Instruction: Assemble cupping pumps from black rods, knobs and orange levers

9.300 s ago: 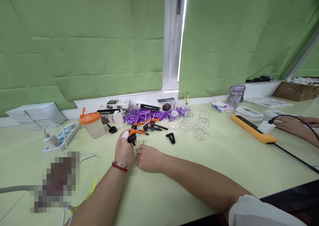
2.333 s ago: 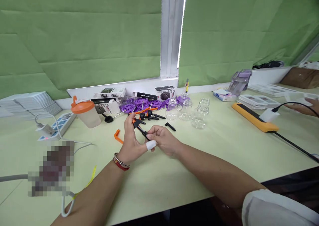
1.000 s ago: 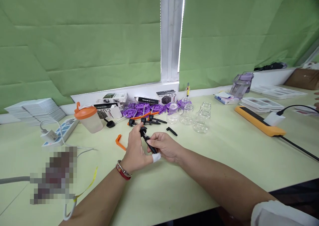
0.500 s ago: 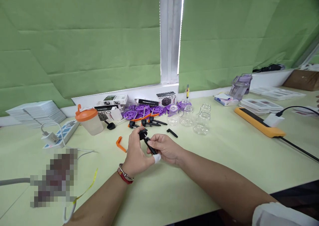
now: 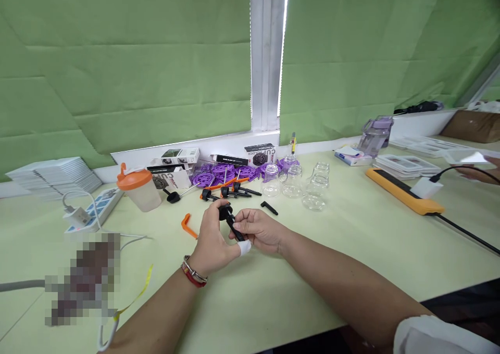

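Both my hands meet over the middle of the pale green table (image 5: 351, 250). My left hand (image 5: 213, 239), with a white wrap on the thumb and bracelets at the wrist, is closed on the knob end of a small black plastic part (image 5: 231, 223). My right hand (image 5: 260, 230) pinches the same part's lower shaft. An orange L-shaped clip (image 5: 187, 225) lies on the table just left of my left hand. A loose black clip (image 5: 269, 207) lies beyond my right hand.
Behind are purple discs (image 5: 223, 169), more black-and-orange parts (image 5: 230, 190), several clear glass jars (image 5: 304, 185), small boxes (image 5: 177, 159) and an orange-lidded cup (image 5: 138, 187). A power strip (image 5: 91, 211) lies left, a yellow strip (image 5: 404, 195) right. Another person's hand (image 5: 478, 167) is at far right.
My hands have kept hold of the black part, shifting only slightly. Earlier the orange clip came off the piece and was left on the table. The other person's hand reappeared at far right.
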